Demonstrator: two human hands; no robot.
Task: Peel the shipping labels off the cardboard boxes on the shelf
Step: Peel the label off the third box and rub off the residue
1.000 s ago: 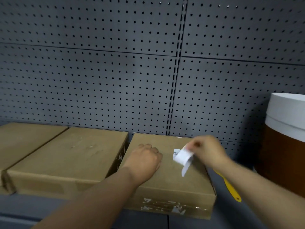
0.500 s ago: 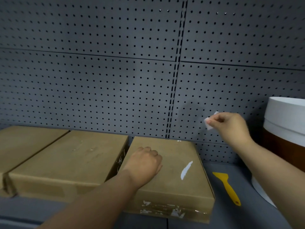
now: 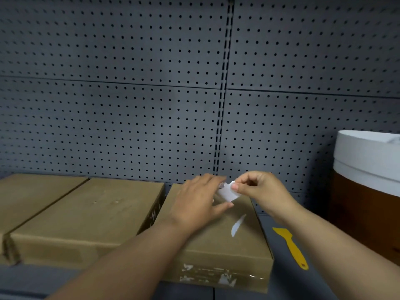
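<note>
R hand (image 3: 258,192) is pinching the peeled label piece (image 3: 227,193) just above the rightmost box (image 3: 218,241) w/ L hand (image 3: 200,202) reaching in, fingers loosely extended & touching it; best bet: be transferring it slowly, since adhesive clings, then going for the leftover strip (image 3: 237,225).

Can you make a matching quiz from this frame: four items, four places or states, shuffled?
Items:
1. label piece
2. yellow scraper
3. white sliver
4. left hand

States:
A. lying on the grey shelf, right of the box
B. stuck on the box top
C. pinched in the right hand
D. spread over the box, fingers by the label piece

Pairs: 1-C, 2-A, 3-B, 4-D
</note>
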